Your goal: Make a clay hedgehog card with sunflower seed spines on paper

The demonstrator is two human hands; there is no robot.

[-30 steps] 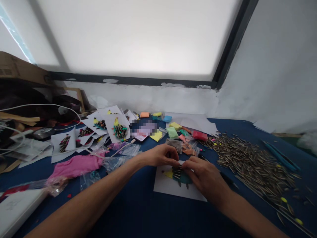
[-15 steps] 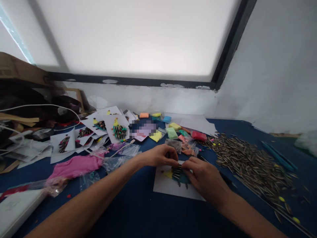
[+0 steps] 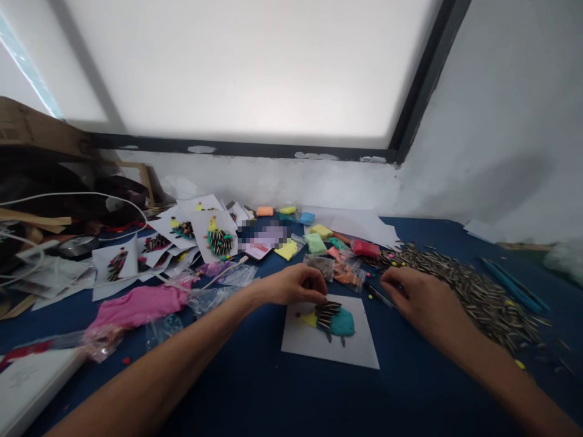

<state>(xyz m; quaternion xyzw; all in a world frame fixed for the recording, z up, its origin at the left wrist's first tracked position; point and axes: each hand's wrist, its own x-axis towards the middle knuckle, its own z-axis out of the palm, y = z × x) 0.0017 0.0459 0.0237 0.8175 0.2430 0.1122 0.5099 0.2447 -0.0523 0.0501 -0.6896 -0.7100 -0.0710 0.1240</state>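
Note:
A white paper card (image 3: 359, 355) lies on the blue tabletop, bearing a hedgehog-like figure with a yellow head and a teal clay body (image 3: 342, 323). Dark striped sunflower seeds (image 3: 325, 315) stick up from the front part of that body. At the card's top edge my left hand (image 3: 303, 286) is curled, thumb and fingertips pinched together just above the seeds; whatever is between them is hidden. My right hand (image 3: 421, 298) hovers off the card's right side, beside a large pile of loose sunflower seeds (image 3: 483, 297). Its fingers are bent, with a gap at the thumb and nothing visible inside.
Finished-looking seed figures on cards (image 3: 221, 240) are heaped at the left back. Clay blocks, including a red one (image 3: 365, 249) and a green one (image 3: 316, 244), sit behind the card. A pink bag (image 3: 139, 305), a phone (image 3: 264, 243) and a teal tool (image 3: 514, 285) lie around.
My right hand has moved off the card to the right, towards the seed pile, uncovering the teal body. My left hand has stayed nearly in place.

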